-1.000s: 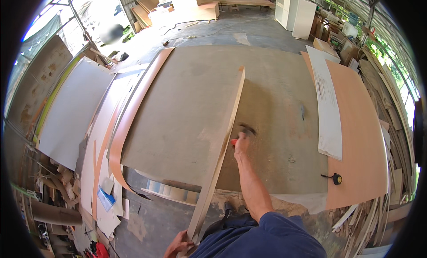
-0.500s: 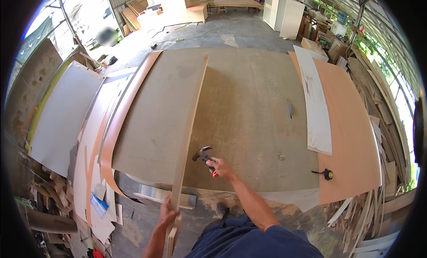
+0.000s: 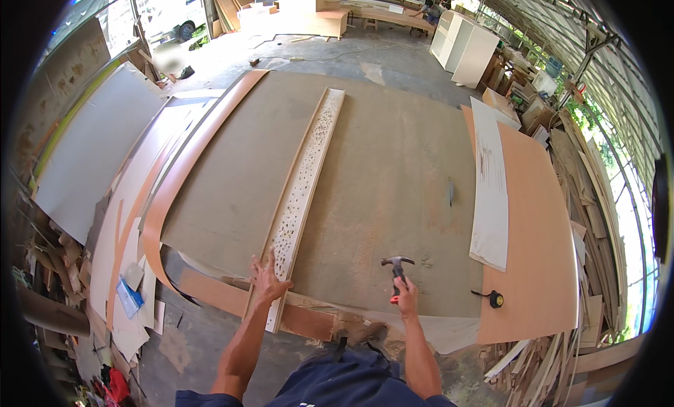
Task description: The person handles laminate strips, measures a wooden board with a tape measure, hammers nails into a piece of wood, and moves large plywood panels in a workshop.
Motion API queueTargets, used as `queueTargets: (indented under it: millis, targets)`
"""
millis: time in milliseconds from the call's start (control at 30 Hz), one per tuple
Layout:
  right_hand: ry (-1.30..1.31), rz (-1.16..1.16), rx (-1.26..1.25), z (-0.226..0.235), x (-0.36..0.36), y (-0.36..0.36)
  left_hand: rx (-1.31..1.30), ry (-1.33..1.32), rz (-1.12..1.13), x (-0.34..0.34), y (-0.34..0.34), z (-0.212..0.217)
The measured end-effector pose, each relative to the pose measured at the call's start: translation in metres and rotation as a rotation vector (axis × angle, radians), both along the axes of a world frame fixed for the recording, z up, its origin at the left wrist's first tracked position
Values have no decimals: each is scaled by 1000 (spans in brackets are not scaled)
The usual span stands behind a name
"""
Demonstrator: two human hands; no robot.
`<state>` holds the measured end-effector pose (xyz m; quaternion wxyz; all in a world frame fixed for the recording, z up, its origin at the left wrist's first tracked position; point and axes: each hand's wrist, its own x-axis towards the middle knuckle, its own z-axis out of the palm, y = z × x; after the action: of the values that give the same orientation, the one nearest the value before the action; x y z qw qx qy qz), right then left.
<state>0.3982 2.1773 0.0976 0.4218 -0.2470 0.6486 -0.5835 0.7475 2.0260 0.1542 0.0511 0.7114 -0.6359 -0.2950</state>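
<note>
Stretching toward one o'clock from my spread left fingers (image 3: pixel 272 262): speckled board (image 3: pixel 302 186); my right fingers (image 3: pixel 403 287) clasp a hammer (image 3: pixel 398 268).

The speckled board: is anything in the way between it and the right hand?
Nothing visible stands between the right hand, which holds the hammer, and the speckled board; the brown panel lies flat below.

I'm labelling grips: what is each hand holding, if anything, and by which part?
Right hand: a hammer, by its handle. Left hand: on the long board, toward its near end; whether it grips cannot be told.
</note>
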Motion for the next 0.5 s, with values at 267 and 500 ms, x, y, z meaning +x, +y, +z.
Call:
queueTargets:
  millis: [267, 500]
  targets:
    - [55, -154, -3, -10, -21, 70, -250, -23, 59, -3, 7, -28]
    - [252, -158, 104, -11, -13, 64, -425, -33, 38, -4, 1, -37]
